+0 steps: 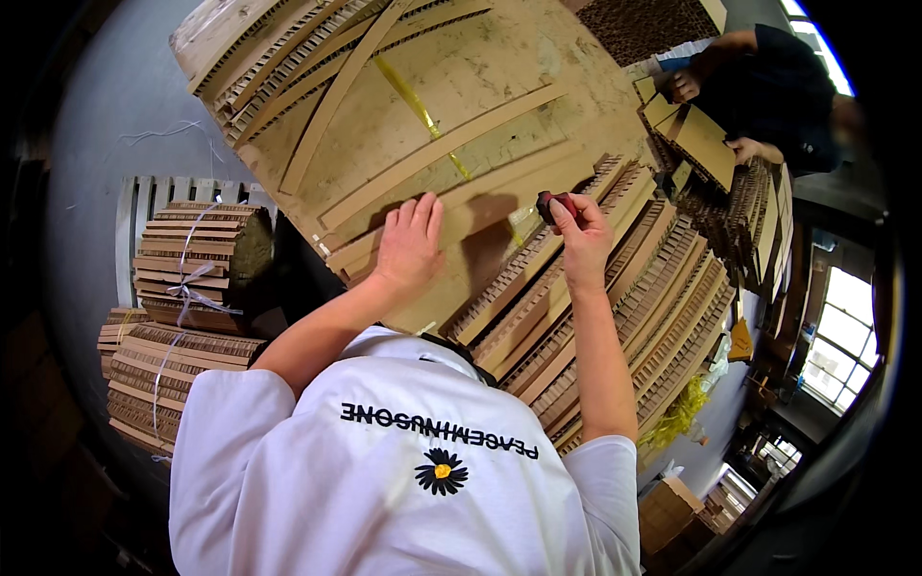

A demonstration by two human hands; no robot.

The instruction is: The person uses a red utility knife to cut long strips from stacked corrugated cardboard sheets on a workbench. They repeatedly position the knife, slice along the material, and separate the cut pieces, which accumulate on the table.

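Observation:
My left hand (408,240) lies with its fingers stretched out on a long cardboard strip (523,173) near the front edge of the work table (528,58). Raised to the right, my right hand (586,240) is closed around a small dark red and black tool (555,206); its exact kind does not show. A second cardboard strip (442,149) lies just beyond the first, roughly parallel to it. Beside my right forearm are rows of stacked honeycomb cardboard strips (615,278). Yellow tape (408,96) runs across the tabletop, passing under the second strip.
More honeycomb strips (288,67) lie at the table's far left. String-tied bundles (192,259) stand on a pallet (130,221) at left. At far right, another person (783,106) holds cardboard pieces (706,144). Yellow plastic strapping (677,418) hangs beside the right stacks.

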